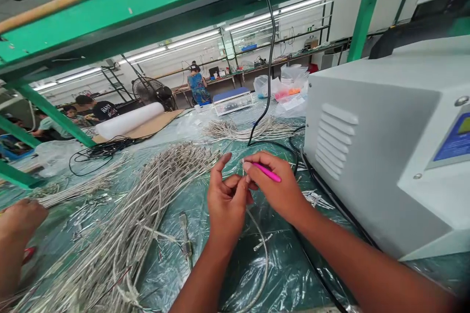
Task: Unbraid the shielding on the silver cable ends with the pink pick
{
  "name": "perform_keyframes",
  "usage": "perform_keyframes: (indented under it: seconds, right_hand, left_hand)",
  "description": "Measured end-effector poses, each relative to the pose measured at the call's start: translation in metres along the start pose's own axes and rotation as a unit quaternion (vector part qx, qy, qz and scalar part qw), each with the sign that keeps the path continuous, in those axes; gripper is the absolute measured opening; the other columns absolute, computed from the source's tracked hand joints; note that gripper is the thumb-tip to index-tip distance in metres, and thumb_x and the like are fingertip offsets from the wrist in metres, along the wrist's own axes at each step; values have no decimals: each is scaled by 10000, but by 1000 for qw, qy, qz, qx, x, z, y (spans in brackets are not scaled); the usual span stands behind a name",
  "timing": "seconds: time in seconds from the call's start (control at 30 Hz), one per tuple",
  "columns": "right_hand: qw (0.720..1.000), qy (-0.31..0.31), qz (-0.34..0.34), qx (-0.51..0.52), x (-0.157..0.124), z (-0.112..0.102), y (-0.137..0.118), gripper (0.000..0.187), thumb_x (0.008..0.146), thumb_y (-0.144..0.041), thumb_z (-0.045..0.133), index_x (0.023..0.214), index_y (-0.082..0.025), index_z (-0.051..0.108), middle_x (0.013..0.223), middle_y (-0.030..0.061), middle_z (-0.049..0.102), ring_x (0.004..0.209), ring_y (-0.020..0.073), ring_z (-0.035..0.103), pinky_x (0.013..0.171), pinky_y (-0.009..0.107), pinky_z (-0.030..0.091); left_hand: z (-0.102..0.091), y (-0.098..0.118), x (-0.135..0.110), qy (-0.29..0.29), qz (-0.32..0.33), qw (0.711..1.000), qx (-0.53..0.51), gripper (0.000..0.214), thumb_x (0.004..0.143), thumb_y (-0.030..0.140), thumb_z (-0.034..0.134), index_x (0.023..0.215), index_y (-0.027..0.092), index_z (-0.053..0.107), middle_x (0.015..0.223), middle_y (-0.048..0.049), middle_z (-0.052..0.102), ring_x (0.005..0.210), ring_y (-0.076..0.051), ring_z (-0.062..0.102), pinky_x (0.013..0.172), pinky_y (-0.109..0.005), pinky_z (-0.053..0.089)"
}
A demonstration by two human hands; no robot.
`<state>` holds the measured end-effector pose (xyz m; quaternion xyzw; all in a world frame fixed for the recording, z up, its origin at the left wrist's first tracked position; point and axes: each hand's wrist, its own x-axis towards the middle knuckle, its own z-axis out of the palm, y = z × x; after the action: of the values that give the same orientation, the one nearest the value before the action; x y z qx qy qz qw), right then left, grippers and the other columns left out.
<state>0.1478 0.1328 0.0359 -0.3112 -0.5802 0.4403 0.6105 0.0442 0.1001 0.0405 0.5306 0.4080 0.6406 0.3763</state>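
In the head view my left hand (228, 195) pinches the upper end of a thin grey cable (265, 249) between thumb and fingers, its index finger raised. The cable curves down to the table's front. My right hand (277, 183) is closed on a slim bright pink tool (267, 172), whose tip is at the cable end; whether it is tweezers or a pen-like tool I cannot tell. The two hands nearly touch. Left of them lies a large bundle of grey cables (147, 195), with a USB plug (183, 220) on the table nearby.
A grey machine (367, 122) stands close on the right, with a black power cord (272, 44) hanging ahead. Another person's hand (24, 220) rests at the left edge. More cables (253, 129) lie behind. A green shelf frame (110, 12) crosses above; people sit farther back.
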Motion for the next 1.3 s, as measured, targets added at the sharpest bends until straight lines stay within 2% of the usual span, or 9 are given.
perform_keyframes:
  seconds: [0.1,0.2,0.4,0.63,0.7,0.83,0.93,1.1,1.3]
  right_hand:
    - [997,-11,33,62,1,1,-5,133,856,-299,615,785,-190,644,660,-23,565,543,115,530,472,223,468]
    - [997,-14,33,74,3,1,-10,163,853,-282,613,725,-181,623,605,-39,512,534,104,505,482,213,462]
    - [993,-50,40,96,2,2,-10,195,893,-290,563,724,-193,572,511,-67,434,427,92,467,410,211,399]
    - [993,-51,43,95,1,2,-11,218,908,-313,561,728,-192,567,503,-73,424,415,91,465,407,212,401]
    - [996,-30,38,75,2,1,-9,221,902,-328,578,735,-185,598,537,-60,466,456,92,486,440,212,418]
    - [995,86,-14,46,3,-2,-4,308,923,-413,551,802,-169,693,738,13,642,615,117,573,547,226,483]
    - [987,136,-81,36,-1,-5,-7,381,964,-435,478,810,-175,710,721,20,649,622,127,582,563,245,482]
    - [985,80,-149,-18,-8,-6,-11,387,991,-382,450,743,-194,681,654,-4,593,620,124,573,594,268,447]
    - [985,60,-153,-49,-8,-5,-9,393,1000,-353,440,683,-186,601,649,-14,587,613,113,571,614,271,441]
  left_hand:
    - [0,1,-1,-8,-2,1000,8,496,858,232,669,1286,188,424,604,50,633,464,-90,508,492,-182,406]
    - [-2,-1,-2,-11,26,1000,-2,411,873,229,653,1213,218,423,633,47,650,464,-91,513,494,-188,421]
    - [-7,-7,-2,-42,85,995,-3,247,902,187,613,1081,233,449,643,48,661,465,-92,531,484,-195,438]
    - [-8,-7,-1,-35,64,997,22,193,902,215,619,1067,196,519,653,25,672,469,-89,529,493,-201,448]
    - [-7,-7,-1,-25,55,998,22,231,895,237,630,1093,185,523,658,17,678,465,-93,529,493,-208,451]
    - [-6,-5,-1,-11,37,999,22,362,891,274,640,1207,176,493,663,14,684,456,-96,531,496,-215,451]
    - [-4,-3,-1,14,18,999,30,448,891,278,641,1288,152,476,663,9,684,450,-92,523,496,-214,436]
    - [-2,-3,0,30,7,999,26,479,864,278,673,1291,128,515,639,17,671,438,-91,515,488,-219,434]
    - [-3,-5,1,35,15,999,39,411,867,280,668,1233,127,559,632,28,661,429,-85,509,481,-220,432]
